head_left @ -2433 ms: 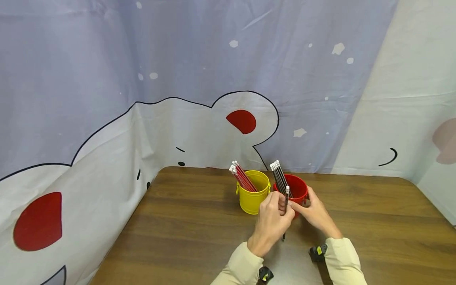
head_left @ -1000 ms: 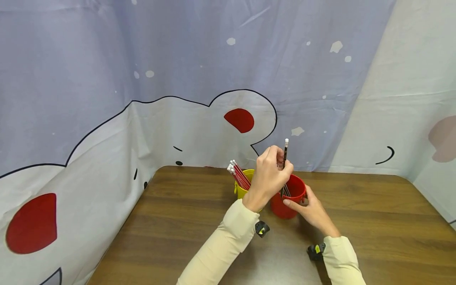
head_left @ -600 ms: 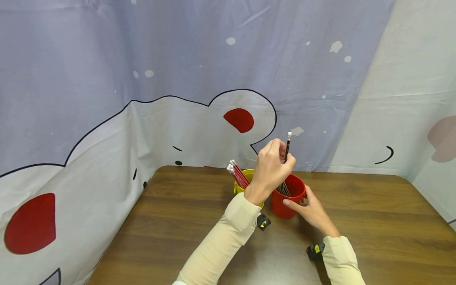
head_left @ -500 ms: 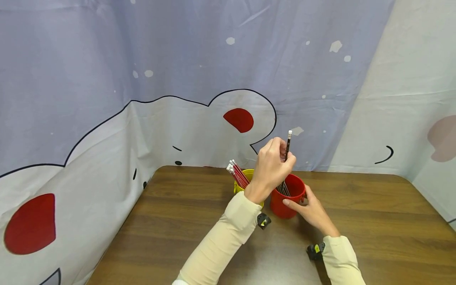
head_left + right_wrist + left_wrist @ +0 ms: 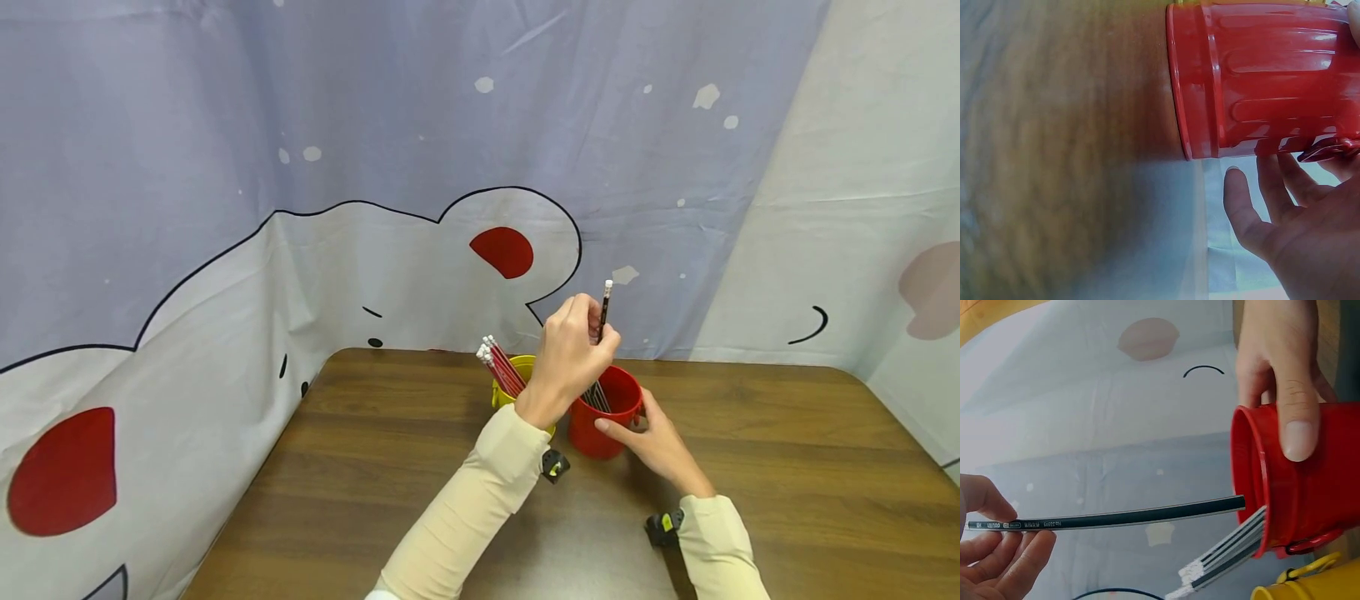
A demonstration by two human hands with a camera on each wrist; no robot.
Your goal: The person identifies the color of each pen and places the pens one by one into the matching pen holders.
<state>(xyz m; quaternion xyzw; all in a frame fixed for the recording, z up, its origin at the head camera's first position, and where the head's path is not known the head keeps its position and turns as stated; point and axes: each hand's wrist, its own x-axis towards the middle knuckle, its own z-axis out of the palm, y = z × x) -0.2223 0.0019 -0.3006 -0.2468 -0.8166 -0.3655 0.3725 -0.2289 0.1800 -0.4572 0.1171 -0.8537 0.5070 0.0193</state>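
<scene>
My left hand pinches a black pencil with a white eraser at its top. The pencil stands nearly upright above the red bucket, and in the left wrist view its lower end is right at the bucket's mouth. Several more black pencils lean inside that bucket against its left rim; my left hand hides their eraser ends in the head view. With thumb at the front and fingers on the far right side, my right hand holds the red bucket by its wall near a small handle.
Close on the left of the red bucket stands a yellow bucket, partly behind my left wrist, with several red pencils leaning in it. Both are on a brown wooden table. A patterned cloth hangs behind the table's far edge.
My left hand has lifted the black pencil from in front of the red bucket to above its mouth, then lowered it very slightly. My right hand stays on the bucket.
</scene>
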